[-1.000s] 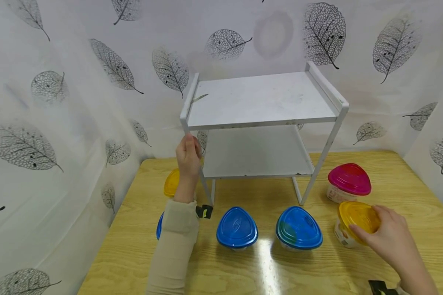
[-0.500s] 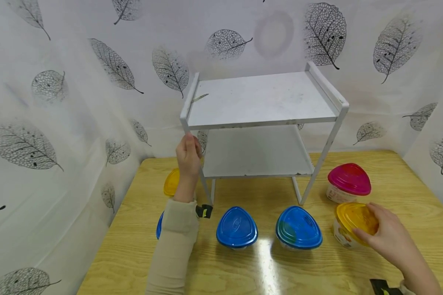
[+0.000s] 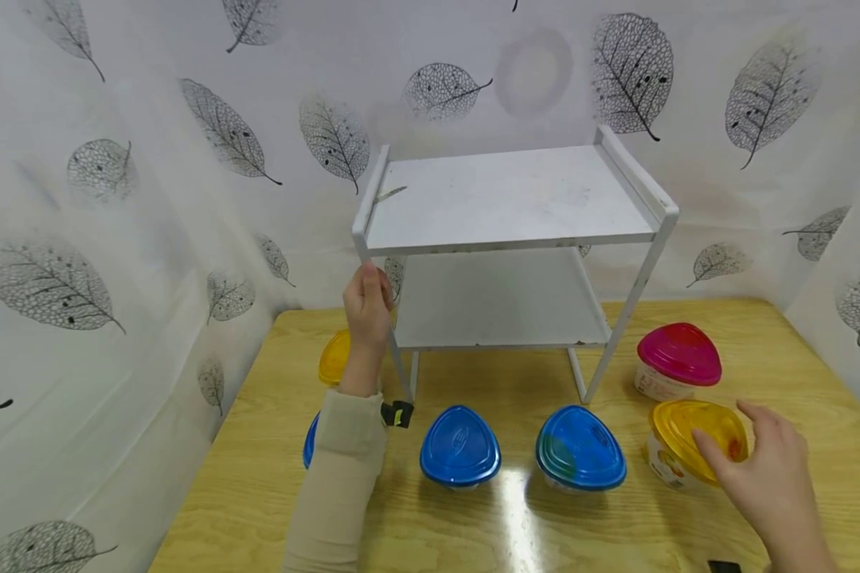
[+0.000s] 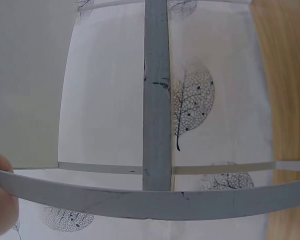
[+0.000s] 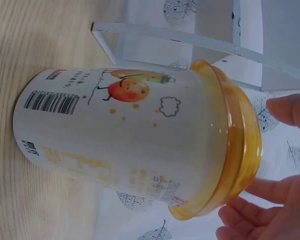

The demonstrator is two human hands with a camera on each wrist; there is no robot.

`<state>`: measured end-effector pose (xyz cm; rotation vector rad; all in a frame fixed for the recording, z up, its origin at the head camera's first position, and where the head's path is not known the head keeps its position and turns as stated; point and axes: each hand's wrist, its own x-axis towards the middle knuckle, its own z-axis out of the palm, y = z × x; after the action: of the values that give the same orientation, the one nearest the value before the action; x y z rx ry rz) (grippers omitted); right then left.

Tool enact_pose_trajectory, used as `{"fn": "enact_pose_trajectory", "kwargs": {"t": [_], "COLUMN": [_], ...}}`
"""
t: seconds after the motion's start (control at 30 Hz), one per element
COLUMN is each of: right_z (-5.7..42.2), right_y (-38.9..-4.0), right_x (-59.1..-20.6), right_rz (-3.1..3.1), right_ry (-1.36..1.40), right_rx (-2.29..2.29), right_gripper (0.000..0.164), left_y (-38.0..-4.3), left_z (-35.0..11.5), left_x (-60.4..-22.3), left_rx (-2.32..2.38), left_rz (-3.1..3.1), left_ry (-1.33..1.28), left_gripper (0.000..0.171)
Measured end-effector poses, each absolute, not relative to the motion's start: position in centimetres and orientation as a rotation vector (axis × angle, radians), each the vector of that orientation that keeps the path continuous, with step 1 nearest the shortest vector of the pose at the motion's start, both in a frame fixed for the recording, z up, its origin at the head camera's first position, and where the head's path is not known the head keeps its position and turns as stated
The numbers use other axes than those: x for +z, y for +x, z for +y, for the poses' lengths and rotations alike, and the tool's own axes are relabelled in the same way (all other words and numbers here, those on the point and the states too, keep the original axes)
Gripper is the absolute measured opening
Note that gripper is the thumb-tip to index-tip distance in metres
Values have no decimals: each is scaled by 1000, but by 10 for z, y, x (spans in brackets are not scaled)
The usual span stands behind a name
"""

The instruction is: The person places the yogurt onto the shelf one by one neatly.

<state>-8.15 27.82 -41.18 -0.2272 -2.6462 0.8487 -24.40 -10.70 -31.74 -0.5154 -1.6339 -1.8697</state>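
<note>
My left hand (image 3: 368,309) grips the left front post of a white two-tier shelf (image 3: 509,199); in the left wrist view a bit of the hand (image 4: 1,200) shows against the post. On the right, my right hand (image 3: 772,469) hovers around the side of a yellow-lidded tub (image 3: 697,434), thumb and fingers spread. From the right wrist, the tub (image 5: 125,135) stands on the table with its printed label and barcode showing. The thumb is apart from the lid there; whether the other fingertips touch the rim I cannot tell.
Behind the yellow-lidded tub sits a pink-lidded tub (image 3: 677,358). Two blue-lidded tubs (image 3: 461,447) stand before the shelf. Left of it, another yellow lid (image 3: 334,356) and a blue lid (image 3: 310,442) are partly hidden by the left arm. A leaf-patterned curtain (image 3: 150,239) surrounds the wooden table (image 3: 244,485).
The yellow-lidded tub has shifted slightly left. My right hand has since let go, opening its fingers and drawing back to the right. The left hand stays on the shelf post.
</note>
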Motion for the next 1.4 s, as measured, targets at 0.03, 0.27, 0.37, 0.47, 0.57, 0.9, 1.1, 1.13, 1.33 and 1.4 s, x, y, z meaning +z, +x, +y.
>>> {"fn": "enact_pose_trajectory", "kwargs": {"t": [0.03, 0.27, 0.37, 0.47, 0.57, 0.9, 1.1, 1.13, 1.33, 1.4], "right_z": [276, 264, 262, 262, 262, 262, 265, 266, 271, 272], "right_y": [-81, -81, -81, -82, -83, -86, -87, -87, -88, -88], "right_x": [-412, -414, -416, -418, -420, -419, -417, -417, -420, -421], "right_rz": [-2647, -2670, -2680, -2700, -2717, -2716, -2726, -2729, -2720, -2720], "right_ry": [-259, -401, -434, -458, -478, -420, -337, -320, -201, -171], "right_rx": [820, 649, 626, 620, 623, 657, 730, 744, 809, 822], "right_gripper": [68, 83, 86, 88, 89, 82, 77, 77, 75, 73], "left_y": [-244, -245, -245, -245, -245, -246, -247, -248, -248, -248], "left_z": [-107, -107, -107, -106, -106, -106, -106, -107, -107, -107], "left_x": [-318, -319, -320, -320, -320, -319, -319, -319, -319, -320], "left_rx": [-1874, -1882, -1874, -1869, -1871, -1839, -1826, -1820, -1803, -1801], "left_rz": [-1637, -1625, -1625, -1628, -1627, -1619, -1619, -1623, -1621, -1617], "left_ry": [-513, -527, -539, -541, -535, -533, -530, -530, -550, -560], "left_gripper": [35, 37, 41, 42, 41, 42, 42, 42, 52, 53]}}
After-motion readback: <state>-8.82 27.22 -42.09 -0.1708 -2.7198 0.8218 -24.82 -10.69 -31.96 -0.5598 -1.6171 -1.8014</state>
